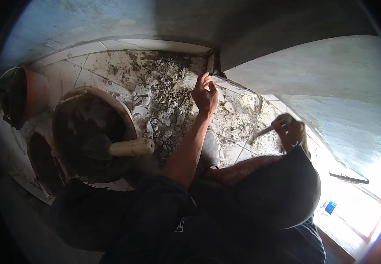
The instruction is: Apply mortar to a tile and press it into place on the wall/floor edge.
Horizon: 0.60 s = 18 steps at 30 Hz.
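Tool [263,131] sits in the right hand's [290,132] grasp, poking from the fingers toward eight o'clock; slim, likely light and stiff, it is best gripped there, at its upper end. At ten o'clock the left hand's [205,97] fingers curl by the strip [236,85]; whether they pinch it, one cannot tell. Rubble [166,116] lies beyond, at nine.

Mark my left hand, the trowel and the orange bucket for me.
Left hand [205,98], head view: middle of the hand.
Trowel [124,148], head view: wooden handle.
Orange bucket [37,93], head view: outer wall.
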### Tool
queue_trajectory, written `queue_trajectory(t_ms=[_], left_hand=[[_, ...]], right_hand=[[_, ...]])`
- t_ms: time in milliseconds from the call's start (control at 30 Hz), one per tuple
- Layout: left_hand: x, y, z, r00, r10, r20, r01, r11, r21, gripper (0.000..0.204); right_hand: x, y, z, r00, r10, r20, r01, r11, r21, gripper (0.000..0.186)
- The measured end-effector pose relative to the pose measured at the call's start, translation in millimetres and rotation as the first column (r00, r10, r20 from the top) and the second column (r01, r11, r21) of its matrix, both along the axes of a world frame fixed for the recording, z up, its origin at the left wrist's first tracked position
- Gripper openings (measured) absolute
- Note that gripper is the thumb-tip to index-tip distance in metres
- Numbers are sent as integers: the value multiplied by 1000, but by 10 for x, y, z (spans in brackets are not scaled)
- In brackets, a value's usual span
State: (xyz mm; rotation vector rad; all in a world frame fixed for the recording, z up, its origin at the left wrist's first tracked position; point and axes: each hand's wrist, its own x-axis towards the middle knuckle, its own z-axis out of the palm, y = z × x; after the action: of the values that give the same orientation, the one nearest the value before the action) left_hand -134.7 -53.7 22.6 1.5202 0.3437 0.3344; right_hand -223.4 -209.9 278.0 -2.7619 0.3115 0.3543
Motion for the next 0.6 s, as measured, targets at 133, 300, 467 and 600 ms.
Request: queue_trajectory(t_ms=[133, 300, 467, 600], left_hand=[[-9, -6, -5, 999, -28, -35, 27, 1000, -7, 32], [-19, 4, 13, 999, -33, 7, 33, 999, 13, 33], [-18, 35, -17, 996, -84, 15, 85, 992, -88, 35], [-43, 37, -37, 993, -118, 25, 117, 993, 16, 40]], right_hand=[[-360, -347, -478, 984, -155, -91, 153, 988, -28, 16], [-518, -420, -724, 973, -154, -171, 173, 980, 103, 16], [-506, -243, -704, 972, -149, -181, 170, 979, 109, 17], [-533, -165, -750, 976, -161, -149, 184, 971, 155, 18]])
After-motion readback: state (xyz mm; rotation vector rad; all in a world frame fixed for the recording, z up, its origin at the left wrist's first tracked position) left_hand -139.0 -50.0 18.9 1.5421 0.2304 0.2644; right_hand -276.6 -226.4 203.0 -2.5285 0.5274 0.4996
